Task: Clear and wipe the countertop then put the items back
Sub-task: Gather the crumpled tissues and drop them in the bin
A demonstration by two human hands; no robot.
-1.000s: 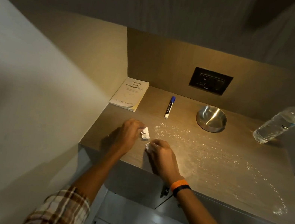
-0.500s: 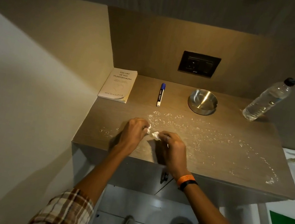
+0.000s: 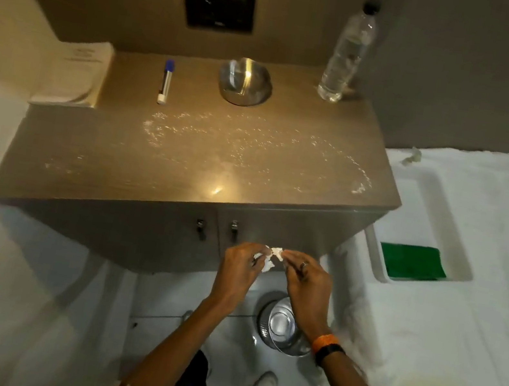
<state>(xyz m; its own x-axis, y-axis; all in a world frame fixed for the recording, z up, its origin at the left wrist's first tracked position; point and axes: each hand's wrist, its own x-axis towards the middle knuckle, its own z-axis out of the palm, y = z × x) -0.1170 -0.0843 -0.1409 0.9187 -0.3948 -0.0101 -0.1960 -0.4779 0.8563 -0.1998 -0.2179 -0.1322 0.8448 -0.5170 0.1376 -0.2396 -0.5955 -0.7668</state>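
My left hand [image 3: 237, 271] and right hand [image 3: 305, 281] pinch one white tissue [image 3: 270, 258] together, in front of the counter [image 3: 183, 163]. On the counter sit a book [image 3: 75, 72], pen [image 3: 165, 82], bowl [image 3: 245, 81] and bottle [image 3: 348, 49].

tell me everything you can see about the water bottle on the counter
The water bottle is clear plastic with a dark screw cap, tall and slim with a tapering neck. It looks to hold clear liquid, though the level is hard to make out. It stands upright on its base at the back right corner of the countertop, close to the wall, to the right of the steel bowl. Nothing touches it but the counter; neither hand is near it.
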